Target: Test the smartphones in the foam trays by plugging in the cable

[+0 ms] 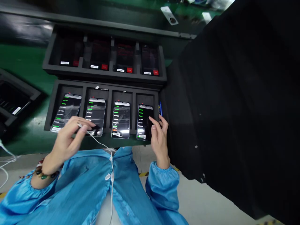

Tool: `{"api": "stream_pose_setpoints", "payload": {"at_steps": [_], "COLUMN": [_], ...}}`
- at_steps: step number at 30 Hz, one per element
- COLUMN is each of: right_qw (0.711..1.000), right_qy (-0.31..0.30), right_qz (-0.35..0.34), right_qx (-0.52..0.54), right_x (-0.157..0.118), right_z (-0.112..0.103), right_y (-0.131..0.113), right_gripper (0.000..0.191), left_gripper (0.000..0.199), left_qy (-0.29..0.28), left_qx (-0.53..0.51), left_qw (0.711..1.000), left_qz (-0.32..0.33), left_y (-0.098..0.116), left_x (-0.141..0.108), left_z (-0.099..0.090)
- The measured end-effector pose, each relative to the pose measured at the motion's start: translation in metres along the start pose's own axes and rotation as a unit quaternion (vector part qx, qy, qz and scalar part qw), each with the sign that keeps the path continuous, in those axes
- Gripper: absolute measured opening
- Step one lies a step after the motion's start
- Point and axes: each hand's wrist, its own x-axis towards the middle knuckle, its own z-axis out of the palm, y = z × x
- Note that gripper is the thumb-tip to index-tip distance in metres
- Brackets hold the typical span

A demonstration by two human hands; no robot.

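Note:
My left hand pinches the end of a thin white earphone cord, which hangs down over my blue jacket with a small inline control on it. That hand hovers above the lower edges of two lit phones, the leftmost phone and the phone beside it. My right hand has its fingers stretched out, the index fingertip at the screen of the rightmost phone. Another phone lies left of it. All of these show green and white text lists and rest in a dark foam tray.
Behind stands a second foam tray holding several phones with dim screens and red buttons. Another tray with a phone lies at the left. A large black panel closes off the right side. A blue pen-like object stands by the tray.

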Motion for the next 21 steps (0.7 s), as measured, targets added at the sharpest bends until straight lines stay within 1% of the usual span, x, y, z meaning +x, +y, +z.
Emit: {"api": "stream_pose_setpoints", "payload": {"at_steps": [2,4,7,10,13,17,19,21], "right_qw": [1.0,0.998,0.995,0.991,0.986,0.976,0.975,0.975], "right_qy": [0.019,0.027,0.007,0.013,0.015,-0.053,-0.067,-0.068], "right_qz": [-0.017,-0.04,-0.06,-0.061,-0.087,-0.133,-0.135,-0.141], "right_qx": [-0.009,-0.03,-0.079,-0.118,-0.143,-0.166,-0.166,-0.161], "right_x": [-0.007,-0.015,-0.026,-0.03,-0.029,-0.027,-0.026,-0.025], "right_z": [0.0,-0.001,-0.001,0.002,0.011,0.03,0.039,0.048], "right_y": [-0.002,-0.003,-0.006,-0.016,-0.037,-0.066,-0.078,-0.093], "right_gripper": [0.051,0.049,0.046,0.045,0.044,0.044,0.043,0.043], "left_gripper": [0.025,0.026,0.03,0.031,0.031,0.031,0.03,0.03], "left_qy": [0.057,0.101,0.142,0.148,0.148,0.17,0.182,0.191], "left_qx": [0.038,0.065,0.071,0.081,0.095,0.099,0.097,0.094], "left_qw": [0.998,0.992,0.987,0.985,0.984,0.98,0.977,0.975], "left_qz": [-0.014,-0.027,-0.037,-0.032,-0.023,-0.039,-0.05,-0.054], "left_y": [-0.011,-0.021,-0.031,-0.036,-0.039,-0.043,-0.046,-0.05], "left_x": [-0.005,-0.009,-0.013,-0.013,-0.012,-0.017,-0.024,-0.032], "left_z": [-0.01,-0.017,-0.023,-0.026,-0.029,-0.034,-0.037,-0.042]}}
